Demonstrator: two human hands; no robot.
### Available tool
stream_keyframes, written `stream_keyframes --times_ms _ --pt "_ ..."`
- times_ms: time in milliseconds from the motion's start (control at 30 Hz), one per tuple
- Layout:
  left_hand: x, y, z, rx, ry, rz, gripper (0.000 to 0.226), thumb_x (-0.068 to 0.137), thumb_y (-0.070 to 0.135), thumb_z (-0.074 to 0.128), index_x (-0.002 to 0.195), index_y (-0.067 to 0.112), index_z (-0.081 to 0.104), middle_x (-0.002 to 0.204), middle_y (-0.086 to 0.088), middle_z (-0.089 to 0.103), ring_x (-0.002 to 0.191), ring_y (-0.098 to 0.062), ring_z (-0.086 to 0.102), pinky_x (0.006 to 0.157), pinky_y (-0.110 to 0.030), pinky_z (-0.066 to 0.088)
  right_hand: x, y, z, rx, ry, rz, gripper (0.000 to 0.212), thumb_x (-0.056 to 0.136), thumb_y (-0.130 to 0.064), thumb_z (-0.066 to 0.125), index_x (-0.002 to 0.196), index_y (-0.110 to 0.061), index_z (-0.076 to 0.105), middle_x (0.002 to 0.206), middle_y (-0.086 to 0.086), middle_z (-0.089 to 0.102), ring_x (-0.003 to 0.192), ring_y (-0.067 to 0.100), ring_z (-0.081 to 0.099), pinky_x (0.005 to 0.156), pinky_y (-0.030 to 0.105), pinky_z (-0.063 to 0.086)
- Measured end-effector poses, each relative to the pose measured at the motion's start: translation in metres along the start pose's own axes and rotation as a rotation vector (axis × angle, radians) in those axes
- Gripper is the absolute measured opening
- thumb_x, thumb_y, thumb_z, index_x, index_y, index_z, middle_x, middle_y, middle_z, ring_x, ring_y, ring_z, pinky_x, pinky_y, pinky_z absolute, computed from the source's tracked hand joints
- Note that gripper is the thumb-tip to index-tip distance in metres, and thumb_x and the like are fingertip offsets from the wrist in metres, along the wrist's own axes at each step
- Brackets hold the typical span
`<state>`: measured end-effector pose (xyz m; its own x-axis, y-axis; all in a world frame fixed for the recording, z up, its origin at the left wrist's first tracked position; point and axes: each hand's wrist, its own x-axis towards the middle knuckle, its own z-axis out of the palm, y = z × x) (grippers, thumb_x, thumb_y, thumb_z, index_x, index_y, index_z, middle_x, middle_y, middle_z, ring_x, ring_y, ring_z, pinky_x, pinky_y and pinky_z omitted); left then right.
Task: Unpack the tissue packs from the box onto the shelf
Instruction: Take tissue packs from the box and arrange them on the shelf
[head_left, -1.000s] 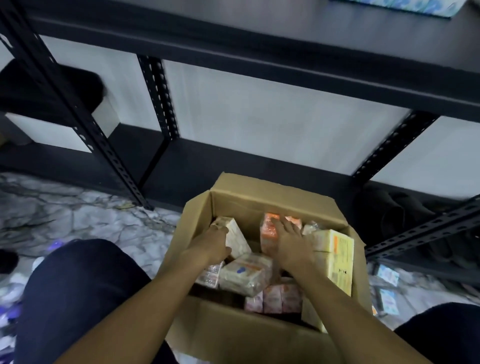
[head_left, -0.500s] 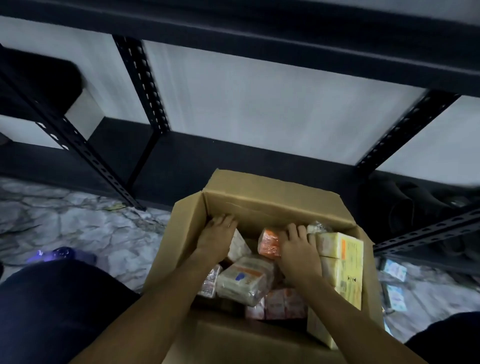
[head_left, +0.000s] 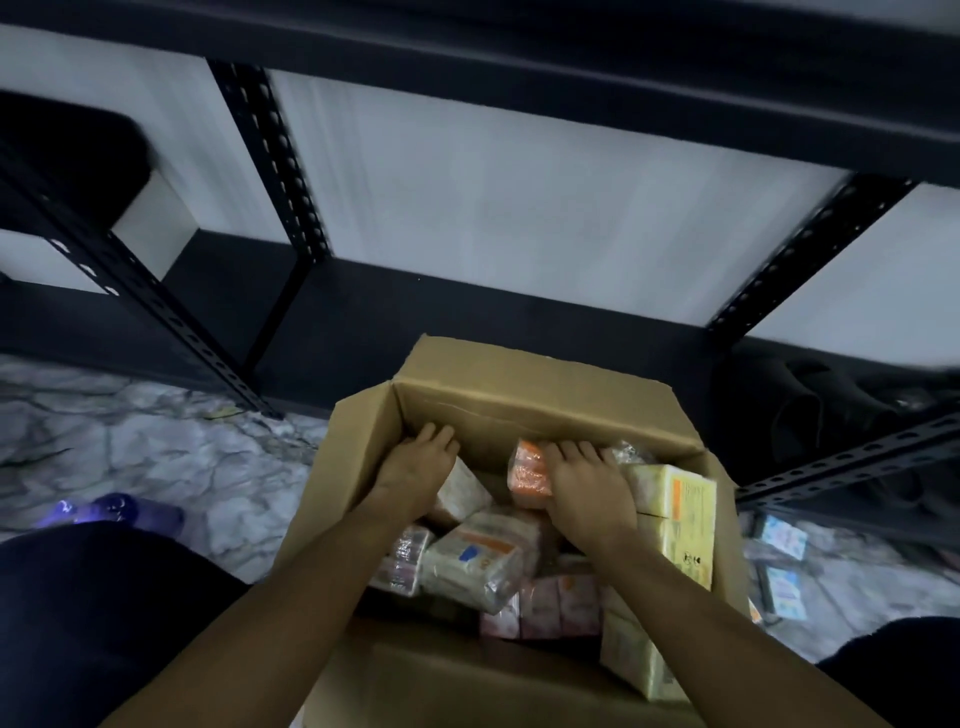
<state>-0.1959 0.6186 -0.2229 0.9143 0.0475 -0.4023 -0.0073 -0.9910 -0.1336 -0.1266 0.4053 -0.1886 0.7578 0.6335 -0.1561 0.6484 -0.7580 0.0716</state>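
Low in the frame, an open cardboard box (head_left: 524, 387) on the marble floor (head_left: 145, 457), heaped with tissue packs (head_left: 475, 558). Left hand (head_left: 415, 475) laid on a pale pack (head_left: 462, 491), fingers close together; right hand (head_left: 589, 491) beside an orange pack (head_left: 530, 467) (grip hidden). Beyond, across the upper frame, the black shelf (head_left: 415, 312).

One cardboard box (head_left: 524, 387) stands open before one black metal shelf (head_left: 467, 322). Two hands reach in: the left hand (head_left: 415, 470) and the right hand (head_left: 589, 491). Roughly eight tissue packs (head_left: 475, 561) show inside, though blur makes the count uncertain.
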Motion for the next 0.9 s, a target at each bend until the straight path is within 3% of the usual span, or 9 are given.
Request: stream_keyframes --times_ms 133,233,400,533,700,900 --pt "-0.01 -0.01 -0.034 -0.096 0.014 -0.016 0.059 0.08 0.032 0.069 0.133 0.016 0.049 0.138 -0.004 0.042 0.125 -0.027 0.038 0.109 -0.036 0.036 -0.001 0.006 -0.03 0.072 0.021 -0.024 0.052 0.084 -0.039 0.063 0.132 -0.02 0.054 0.126 0.004 0.062 0.119 0.027 0.055 0.102 0.041 0.039" --pt "-0.023 -0.017 -0.066 -0.246 0.074 -0.046 0.057 0.076 0.028 0.075 0.128 0.016 0.054 0.135 -0.003 0.042 0.124 -0.028 0.043 0.101 -0.036 0.042 -0.003 0.007 -0.058 0.1 0.051 -0.014 0.055 0.083 -0.038 0.063 0.135 -0.021 0.053 0.132 0.004 0.06 0.123 0.026 0.053 0.104 0.039 0.038" --pt "-0.047 -0.035 -0.13 -0.388 0.107 -0.087 0.06 0.069 0.035 0.081 0.122 0.017 0.058 0.114 0.0 0.054 0.104 -0.024 0.057 0.084 -0.041 0.053 -0.009 0.009 -0.115 0.098 0.101 0.01 0.046 0.084 -0.03 0.066 0.128 -0.025 0.056 0.119 -0.001 0.065 0.112 0.022 0.059 0.095 0.034 0.041" --pt "-0.073 -0.048 -0.18 -0.493 0.143 -0.1 0.065 0.067 0.044 0.082 0.122 0.018 0.058 0.111 0.004 0.053 0.102 -0.019 0.057 0.085 -0.038 0.052 -0.02 0.014 -0.165 0.144 0.146 0.024 0.036 0.084 -0.038 0.064 0.118 -0.026 0.06 0.109 -0.001 0.067 0.104 0.022 0.061 0.09 0.038 0.043" --pt "-0.114 -0.061 -0.241 -0.507 0.222 -0.101 0.071 0.068 0.046 0.083 0.128 0.019 0.057 0.124 0.002 0.059 0.111 -0.018 0.056 0.094 -0.036 0.05 -0.045 0.024 -0.238 0.23 0.182 0.04 0.04 0.078 -0.056 0.067 0.108 -0.031 0.059 0.1 -0.005 0.068 0.087 0.014 0.064 0.086 0.034 0.05" --pt "-0.176 -0.072 -0.333 -0.49 0.365 -0.095 0.06 0.069 0.048 0.082 0.119 0.022 0.062 0.116 0.007 0.061 0.106 -0.015 0.058 0.093 -0.034 0.05 -0.078 0.042 -0.355 0.241 0.197 0.047 0.035 0.07 -0.042 0.073 0.1 -0.028 0.066 0.093 -0.005 0.071 0.085 0.016 0.067 0.072 0.032 0.053"
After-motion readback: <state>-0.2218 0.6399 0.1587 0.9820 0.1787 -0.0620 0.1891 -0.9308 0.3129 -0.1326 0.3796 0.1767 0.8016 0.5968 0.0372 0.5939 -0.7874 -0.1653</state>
